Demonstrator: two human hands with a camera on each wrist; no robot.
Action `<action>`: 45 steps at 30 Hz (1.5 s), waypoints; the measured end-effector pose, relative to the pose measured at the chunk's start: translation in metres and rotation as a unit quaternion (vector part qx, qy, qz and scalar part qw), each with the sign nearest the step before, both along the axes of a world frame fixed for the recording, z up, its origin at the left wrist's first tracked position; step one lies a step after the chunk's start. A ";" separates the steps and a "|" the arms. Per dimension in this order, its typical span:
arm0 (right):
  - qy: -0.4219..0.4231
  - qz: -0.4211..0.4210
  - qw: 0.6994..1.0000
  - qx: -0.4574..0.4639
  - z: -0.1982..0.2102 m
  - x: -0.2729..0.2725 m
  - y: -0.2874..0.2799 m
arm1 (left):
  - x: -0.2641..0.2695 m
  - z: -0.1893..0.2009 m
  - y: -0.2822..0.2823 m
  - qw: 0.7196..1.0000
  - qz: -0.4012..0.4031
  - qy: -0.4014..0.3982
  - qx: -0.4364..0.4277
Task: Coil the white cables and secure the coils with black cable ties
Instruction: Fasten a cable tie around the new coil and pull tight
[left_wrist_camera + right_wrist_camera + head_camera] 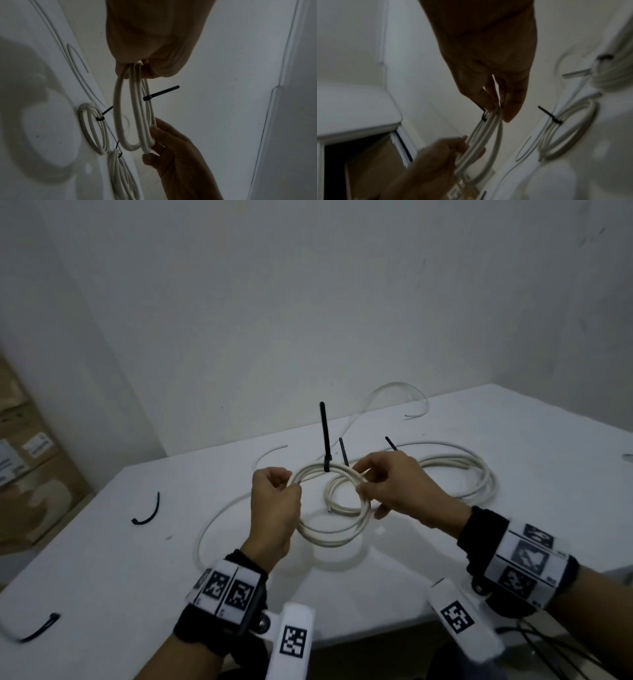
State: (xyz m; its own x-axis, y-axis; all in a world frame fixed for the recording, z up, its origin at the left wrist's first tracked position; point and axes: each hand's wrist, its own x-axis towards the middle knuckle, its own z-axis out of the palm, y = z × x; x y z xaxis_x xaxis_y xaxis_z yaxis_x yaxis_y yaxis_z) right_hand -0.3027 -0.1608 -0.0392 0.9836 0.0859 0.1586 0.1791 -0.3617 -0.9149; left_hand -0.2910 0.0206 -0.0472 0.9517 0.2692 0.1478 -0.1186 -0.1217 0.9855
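Note:
A coil of white cable (337,534) hangs between my two hands above the white table (513,440). My left hand (291,484) grips its left side, with the strands running out of the curled fingers (159,70). My right hand (363,478) pinches the opposite side between thumb and fingers (155,128). A black cable tie (325,436) wraps the coil's far edge and its long tail sticks straight up. In the right wrist view, the tie's head (483,117) sits just beside my right fingertips (508,116).
Two tied coils lie on the table: a small one (94,128) under the held coil and a larger one (462,474) to the right. Loose white cables (212,529) trail left and back. Spare black ties (147,510) lie at the left.

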 end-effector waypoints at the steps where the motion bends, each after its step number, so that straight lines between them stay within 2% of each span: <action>1: -0.018 -0.012 0.998 -0.051 0.002 0.004 -0.002 | 0.007 0.000 -0.005 1.000 -0.012 0.009 -0.005; 3: -0.035 -0.025 0.994 -0.101 0.004 0.014 -0.009 | 0.021 -0.002 -0.015 0.998 -0.050 0.035 -0.034; 6: -0.013 -0.037 0.994 -0.103 0.003 0.037 -0.023 | 0.043 -0.009 -0.025 0.990 -0.097 0.079 -0.068; 13: 0.054 -0.068 0.984 -0.157 -0.010 0.099 -0.030 | 0.090 -0.026 -0.045 0.986 -0.102 0.112 0.065; 17: 0.076 -0.059 0.962 -0.256 -0.021 0.112 -0.027 | 0.101 -0.045 -0.049 0.975 -0.120 0.136 0.126; 21: 0.072 -0.049 0.945 -0.315 -0.033 0.120 -0.029 | 0.107 -0.049 -0.047 0.975 -0.127 0.143 0.110; 26: 0.049 -0.049 0.947 -0.314 -0.030 0.119 -0.031 | 0.104 -0.039 -0.041 0.973 -0.119 0.165 0.111; 28: 0.039 -0.054 0.945 -0.322 -0.026 0.114 -0.033 | 0.099 -0.036 -0.036 0.966 -0.115 0.150 0.177; 31: 0.023 -0.060 0.940 -0.336 -0.024 0.107 -0.037 | 0.094 -0.035 -0.026 0.935 -0.061 0.060 0.345; 33: 0.024 -0.055 0.939 -0.339 -0.025 0.102 -0.038 | 0.090 -0.033 -0.022 0.926 -0.037 0.033 0.374; 36: 0.024 -0.051 0.937 -0.343 -0.028 0.097 -0.038 | 0.089 -0.033 -0.016 0.935 -0.041 0.071 0.346; 42: 0.031 -0.064 0.958 -0.279 -0.029 0.090 -0.032 | 0.095 -0.037 -0.014 0.978 -0.070 0.120 0.153; 45: 0.027 -0.069 0.959 -0.274 -0.030 0.089 -0.026 | 0.096 -0.039 -0.020 0.983 -0.066 0.111 0.128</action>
State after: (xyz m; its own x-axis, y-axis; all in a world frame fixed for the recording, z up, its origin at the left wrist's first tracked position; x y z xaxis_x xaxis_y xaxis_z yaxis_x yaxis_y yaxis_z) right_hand -0.2133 -0.1864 -0.0688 0.9972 0.0091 0.0746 0.0514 -0.8074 -0.5878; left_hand -0.1949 0.0007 -0.0866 0.9923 0.1224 -0.0197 0.0637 -0.3672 0.9280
